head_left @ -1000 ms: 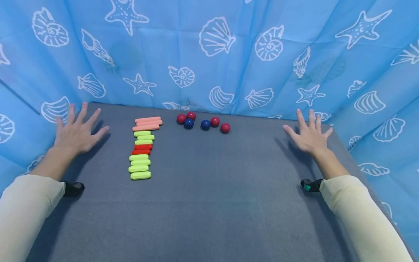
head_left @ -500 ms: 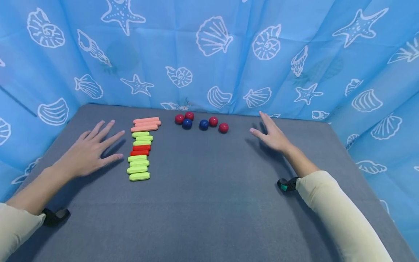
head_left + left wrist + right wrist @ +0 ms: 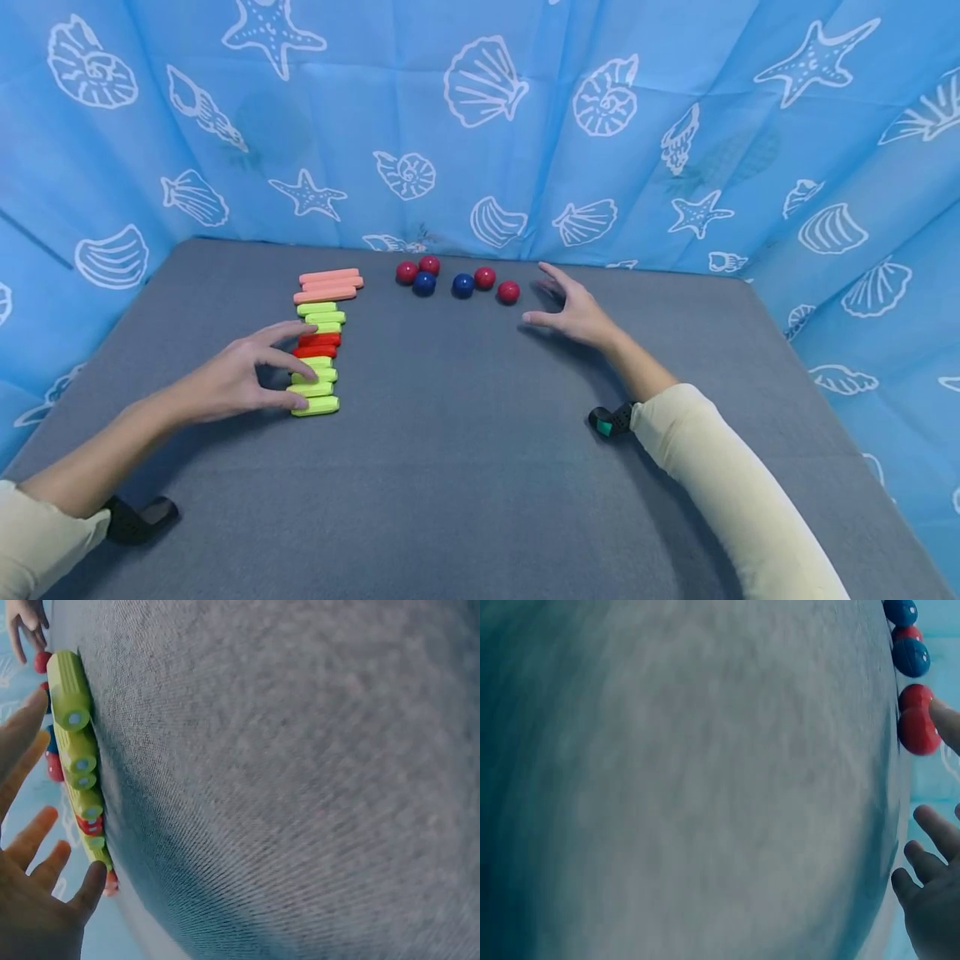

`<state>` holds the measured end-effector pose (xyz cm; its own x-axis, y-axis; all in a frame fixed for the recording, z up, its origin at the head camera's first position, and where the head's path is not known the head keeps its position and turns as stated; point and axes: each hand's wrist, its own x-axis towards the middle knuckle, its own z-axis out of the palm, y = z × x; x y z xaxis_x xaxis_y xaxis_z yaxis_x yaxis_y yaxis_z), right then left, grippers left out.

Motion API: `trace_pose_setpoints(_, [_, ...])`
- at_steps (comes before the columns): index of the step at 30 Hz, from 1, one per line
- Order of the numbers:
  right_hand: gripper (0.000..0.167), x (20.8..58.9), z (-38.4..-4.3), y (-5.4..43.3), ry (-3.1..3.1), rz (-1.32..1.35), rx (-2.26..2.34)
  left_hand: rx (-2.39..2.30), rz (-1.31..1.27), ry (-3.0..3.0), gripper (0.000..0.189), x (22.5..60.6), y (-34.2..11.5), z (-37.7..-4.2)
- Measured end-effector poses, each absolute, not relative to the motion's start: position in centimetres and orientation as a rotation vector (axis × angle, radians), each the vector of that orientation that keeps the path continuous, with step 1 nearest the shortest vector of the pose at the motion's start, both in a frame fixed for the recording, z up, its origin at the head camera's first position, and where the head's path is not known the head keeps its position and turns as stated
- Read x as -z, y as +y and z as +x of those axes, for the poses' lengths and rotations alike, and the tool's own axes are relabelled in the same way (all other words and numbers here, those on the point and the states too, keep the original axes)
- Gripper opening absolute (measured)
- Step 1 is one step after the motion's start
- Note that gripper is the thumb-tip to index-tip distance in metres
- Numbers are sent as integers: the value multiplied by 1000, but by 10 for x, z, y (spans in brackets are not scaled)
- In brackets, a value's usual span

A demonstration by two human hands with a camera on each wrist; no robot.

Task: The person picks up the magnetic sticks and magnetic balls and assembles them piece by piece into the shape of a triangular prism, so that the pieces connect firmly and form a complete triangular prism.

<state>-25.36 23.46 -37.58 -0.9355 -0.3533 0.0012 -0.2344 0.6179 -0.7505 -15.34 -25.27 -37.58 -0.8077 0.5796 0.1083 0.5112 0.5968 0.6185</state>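
Note:
My left hand (image 3: 240, 379) reaches over a column of short ribbed sticks, fingers spread and slightly bent. Its thumb tip overlaps the nearest lime-green stick (image 3: 322, 406) in the head view; other fingers partly cover the red sticks (image 3: 324, 340). Lime-green sticks (image 3: 69, 690) also line up beside this hand in the left wrist view. To the right, my right hand (image 3: 576, 315) holds nothing, thumb and fingers apart, just right of a shiny red ball (image 3: 508, 292). Beyond that ball sit another red ball (image 3: 485, 277) and a blue ball (image 3: 462, 286).
Salmon-pink sticks (image 3: 326, 295) lie at the far end of the column. Left of the middle, a blue ball (image 3: 424, 283) and two red balls sit in a cluster. A blue seashell-print curtain (image 3: 420, 100) hangs around the grey table (image 3: 465, 492).
Both hands have moved inward from the table's sides: the left rightward and nearer, over the sticks, the right leftward to beside the red ball. Sticks and balls keep their arrangement.

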Motion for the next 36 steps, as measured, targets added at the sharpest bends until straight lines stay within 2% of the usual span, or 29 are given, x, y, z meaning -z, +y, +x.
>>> trace_pose_setpoints(7, [84, 378, -257, 221, 2636, -482, 1335, -1026, 873, 2638, 24, 374, -252, -150])
trace_pose_setpoints(24, [67, 383, -264, 199, 2691, -293, 1496, -848, 918, 2694, 35, 375, -242, -145])
trace_pose_setpoints(36, [56, 379, -262, 196, 2712, -323, 1414, -913, 937, 2736, 28, 372, -231, -145])
